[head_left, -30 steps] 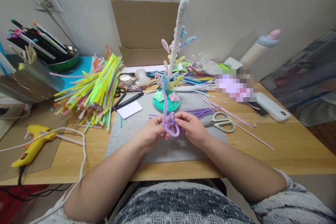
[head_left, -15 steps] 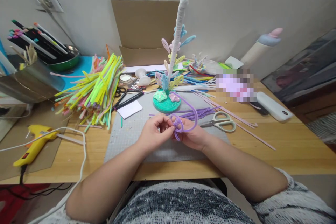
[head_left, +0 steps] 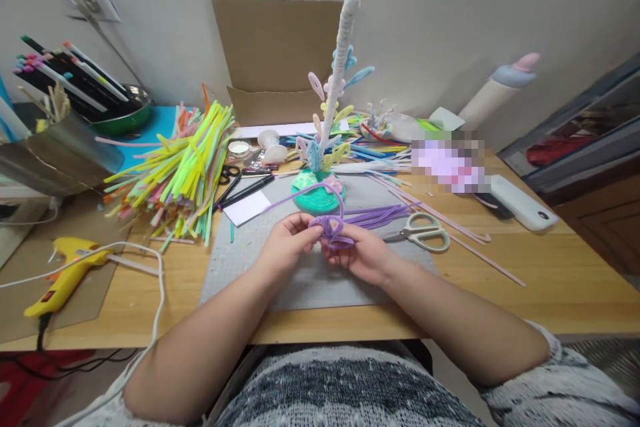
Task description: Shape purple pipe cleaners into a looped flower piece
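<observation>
Between my two hands is a looped purple pipe cleaner (head_left: 332, 230), its long free end arching up and off to the left. My left hand (head_left: 293, 240) is closed, pinching the loops between thumb and fingers. My right hand (head_left: 363, 255) grips the same piece from the other side, its fingers curled and partly hidden under the loops. Just behind my hands lies a bunch of straight purple pipe cleaners (head_left: 383, 215). Beyond stands a white wrapped stem (head_left: 337, 63) on a round green base (head_left: 319, 199), with pastel flower and leaf shapes around it.
Grey-handled scissors (head_left: 425, 232) lie right of my hands on the grey cutting mat (head_left: 300, 293). At left are a yellow glue gun (head_left: 70, 273) with its white cord, and a heap of colourful pipe cleaners (head_left: 180, 173). A white power bank-like object (head_left: 523, 203) rests at right.
The purple pipe cleaner's free end has swung from the right side over to the left. The loops have turned in my fingers, and my hands have shifted slightly.
</observation>
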